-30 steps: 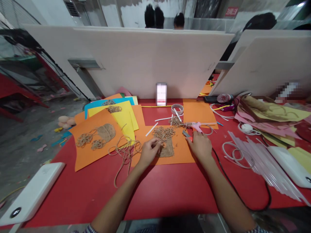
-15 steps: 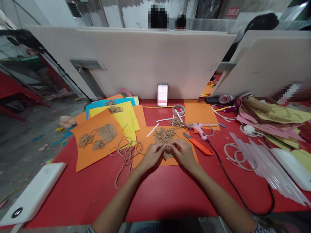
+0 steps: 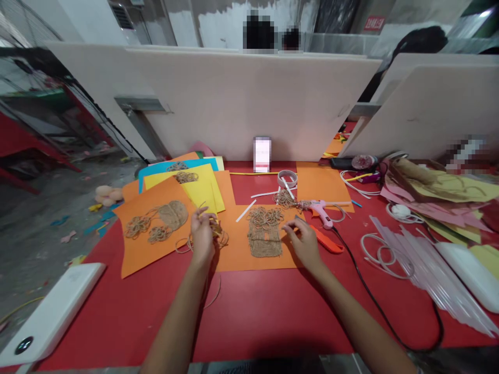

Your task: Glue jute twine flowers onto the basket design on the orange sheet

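Note:
A flat woven piece of brown jute twine (image 3: 265, 244), topped with looped twine petals (image 3: 265, 217), lies on an orange sheet (image 3: 234, 259) in front of me. My left hand (image 3: 202, 234) is over the loose twine (image 3: 183, 245) to the left, its fingers curled around some strands; part of the bundle is hidden beneath it. To the right of the woven piece is my right hand (image 3: 303, 240), thumb and forefinger apart, holding nothing visible. Just beyond that hand rest an orange utility knife (image 3: 329, 241) and a pink hot glue gun (image 3: 322, 213).
More twine shapes (image 3: 173, 214) lie on overlapping coloured sheets at left. A phone (image 3: 262, 155) stands against the white board (image 3: 234, 104). Tape (image 3: 287, 179), clear glue sticks (image 3: 421, 270) and a black cord (image 3: 362, 280) are on the red table (image 3: 249, 311). White devices flank both sides.
Both hands have parted from the woven piece, uncovering it. My left hand has moved left onto the loose twine, whose lower loop has shifted right. My right hand has moved slightly right.

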Demonstrator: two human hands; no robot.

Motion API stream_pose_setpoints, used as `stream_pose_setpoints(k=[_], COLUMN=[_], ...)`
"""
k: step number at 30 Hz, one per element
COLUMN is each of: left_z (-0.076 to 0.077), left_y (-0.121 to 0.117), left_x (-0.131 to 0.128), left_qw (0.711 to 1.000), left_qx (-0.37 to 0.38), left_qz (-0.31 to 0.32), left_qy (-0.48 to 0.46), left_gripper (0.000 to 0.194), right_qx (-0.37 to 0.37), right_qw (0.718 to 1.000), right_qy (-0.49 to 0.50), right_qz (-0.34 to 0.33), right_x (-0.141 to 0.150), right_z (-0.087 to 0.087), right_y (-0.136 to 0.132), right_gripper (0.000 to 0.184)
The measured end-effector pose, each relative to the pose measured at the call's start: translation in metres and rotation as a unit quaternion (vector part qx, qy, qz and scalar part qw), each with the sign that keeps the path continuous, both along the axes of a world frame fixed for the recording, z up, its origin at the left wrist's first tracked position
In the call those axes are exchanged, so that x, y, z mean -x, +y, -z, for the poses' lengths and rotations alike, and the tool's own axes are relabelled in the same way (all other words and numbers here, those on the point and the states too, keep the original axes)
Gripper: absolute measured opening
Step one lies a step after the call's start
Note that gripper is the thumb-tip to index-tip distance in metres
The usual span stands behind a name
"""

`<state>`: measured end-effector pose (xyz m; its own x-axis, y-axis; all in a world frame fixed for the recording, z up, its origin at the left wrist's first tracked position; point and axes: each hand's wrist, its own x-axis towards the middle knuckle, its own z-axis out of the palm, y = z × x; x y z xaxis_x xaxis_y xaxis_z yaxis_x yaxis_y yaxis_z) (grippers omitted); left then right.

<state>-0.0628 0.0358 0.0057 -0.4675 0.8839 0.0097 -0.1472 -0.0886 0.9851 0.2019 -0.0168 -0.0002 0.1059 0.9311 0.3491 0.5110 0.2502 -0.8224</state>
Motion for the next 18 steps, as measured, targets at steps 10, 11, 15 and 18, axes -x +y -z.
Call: stream_pose_setpoints(k=[10,11,15,18], left_z=[-0.017,-0.019,-0.02,-0.011], left_y=[-0.013,-0.016,-0.03,-0.042], left_x=[-0.007,-0.012,-0.044,-0.069], left_qw=[0.917,0.914,0.874,0.846], left_qx=[-0.045,-0.083,-0.159,-0.133], left_qz=[-0.087,-0.033,0.283,0.378], left_qy=[0.386,0.397,0.361,0.351], left_gripper=[0.052,0.036,0.025,0.028], right_qx=[0.038,0.038,0.035,0.01], right_qw=[0.998,0.998,0.998,0.998], right_qy=[0.041,0.035,0.003,-0.015], right_qz=[-0.037,-0.044,-0.061,-0.059], right_x=[0.006,0.007,0.013,0.016], right_z=[0.002,0.0,-0.004,-0.004], right_y=[0.0,0.0,-0.004,-0.007], right_gripper=[0.024,0.024,0.023,0.021])
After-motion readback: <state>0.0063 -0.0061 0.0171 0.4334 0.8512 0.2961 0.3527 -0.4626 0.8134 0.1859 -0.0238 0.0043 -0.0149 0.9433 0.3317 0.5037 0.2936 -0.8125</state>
